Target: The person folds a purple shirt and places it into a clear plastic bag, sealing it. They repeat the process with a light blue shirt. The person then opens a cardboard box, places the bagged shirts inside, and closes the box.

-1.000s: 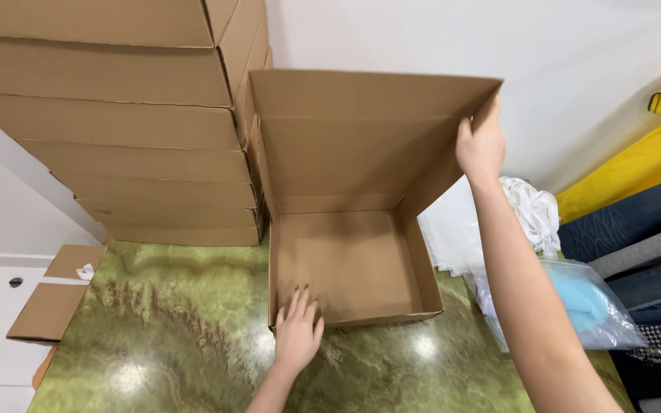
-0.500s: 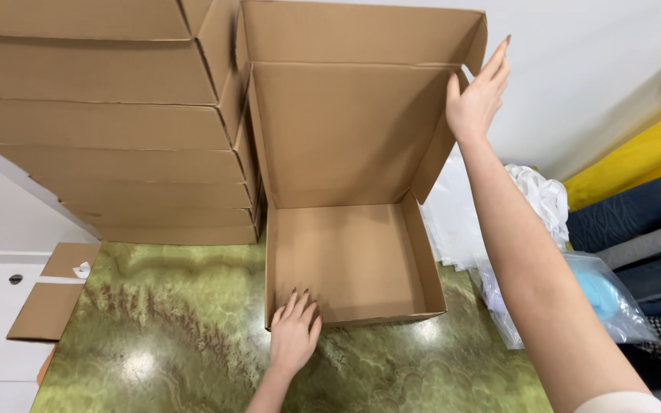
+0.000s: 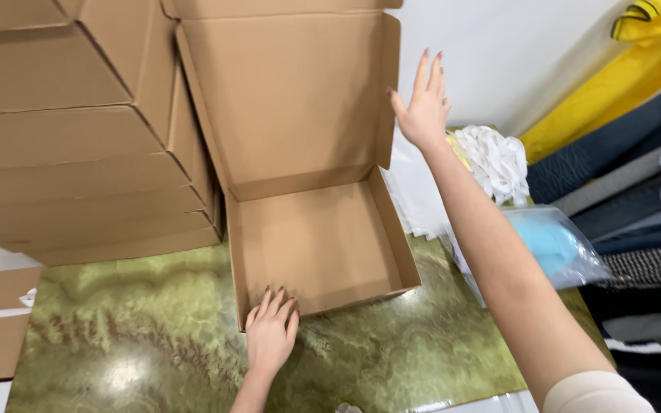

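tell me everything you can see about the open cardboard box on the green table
The open cardboard box is plain brown corrugated card, a shallow empty tray with low walls. Its hinged lid, with side flaps, stands upright. It sits on the glossy green marbled table. The left hand presses its front wall; the right hand touches the lid's right flap.

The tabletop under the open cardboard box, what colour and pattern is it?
Glossy green tabletop with swirling brownish, marble-like veining, seen best in the head view.

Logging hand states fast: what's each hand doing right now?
Left hand: open, flat against the cardboard box front wall.
Right hand: open, holding nothing, beside the raised lid.
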